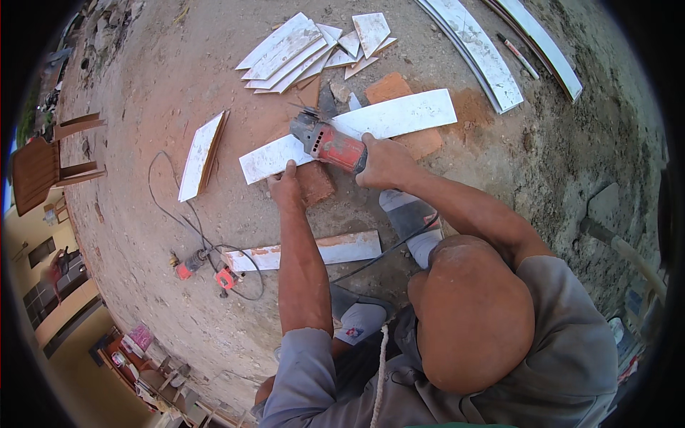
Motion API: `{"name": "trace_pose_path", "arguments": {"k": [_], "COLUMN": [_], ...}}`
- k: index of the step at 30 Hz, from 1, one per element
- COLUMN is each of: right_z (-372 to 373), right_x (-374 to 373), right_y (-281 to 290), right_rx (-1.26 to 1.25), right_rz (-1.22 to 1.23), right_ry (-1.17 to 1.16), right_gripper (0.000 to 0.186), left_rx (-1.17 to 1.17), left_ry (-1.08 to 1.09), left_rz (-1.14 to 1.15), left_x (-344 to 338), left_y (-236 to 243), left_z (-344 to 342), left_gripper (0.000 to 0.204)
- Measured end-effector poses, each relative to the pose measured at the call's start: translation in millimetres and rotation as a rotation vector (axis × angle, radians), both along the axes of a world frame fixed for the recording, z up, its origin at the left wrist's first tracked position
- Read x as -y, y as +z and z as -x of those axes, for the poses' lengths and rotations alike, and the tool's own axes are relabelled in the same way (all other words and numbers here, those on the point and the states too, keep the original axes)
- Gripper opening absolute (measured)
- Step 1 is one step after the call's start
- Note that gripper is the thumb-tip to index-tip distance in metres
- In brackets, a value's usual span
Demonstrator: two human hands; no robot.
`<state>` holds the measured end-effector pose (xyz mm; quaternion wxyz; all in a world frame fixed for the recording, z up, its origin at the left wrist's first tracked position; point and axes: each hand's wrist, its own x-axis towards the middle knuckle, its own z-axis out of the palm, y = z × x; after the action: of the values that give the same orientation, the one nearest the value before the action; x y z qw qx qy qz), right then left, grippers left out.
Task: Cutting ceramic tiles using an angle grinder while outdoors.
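My right hand [387, 163] grips the rear body of a red and black angle grinder [339, 148]. The grinder's head and disc lie over a long white tile strip [410, 114], covering its middle, so I cannot tell whether it is one piece. My left hand [287, 190] pinches the near edge of the strip's left end [271, 158], thumb on top and fingers mostly hidden. Under the strip are reddish bricks: one brick [316, 182] beside my left hand, another brick [389, 87] behind the strip. The grinder's black cord [385, 251] runs back past my foot.
Stacked white tile pieces [285, 53] lie at the far side. Long strips [474, 53] and a marker pen [519, 57] are far right. Leaning tiles [202, 157] stand left. Nearer are another strip [349, 247], a red tool [189, 265], a red connector [225, 278] and looped cord [160, 203].
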<state>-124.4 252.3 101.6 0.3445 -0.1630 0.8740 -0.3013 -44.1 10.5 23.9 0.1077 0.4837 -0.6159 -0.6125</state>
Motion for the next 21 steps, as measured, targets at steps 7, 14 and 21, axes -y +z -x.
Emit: {"name": "trace_pose_path", "arguments": {"k": [7,14,21], "right_z": [2,3,4], "right_x": [1,1,2], "right_y": [4,12,11], "right_rx": [0.037,0.042,0.035], "right_rz": [-0.019,-0.040,-0.054], "right_ry": [0.011,0.027,0.029], "right_gripper": [0.067,0.067,0.068], "left_rx": [-0.009,0.037,0.031], "left_ry": [-0.024,-0.006,-0.023], "left_rz": [0.098,0.089,0.184], "left_x": [-3,-6,-1], "left_y": [-1,6,-8], "left_z": [0,1,-2], "left_gripper": [0.044,0.047,0.050]}}
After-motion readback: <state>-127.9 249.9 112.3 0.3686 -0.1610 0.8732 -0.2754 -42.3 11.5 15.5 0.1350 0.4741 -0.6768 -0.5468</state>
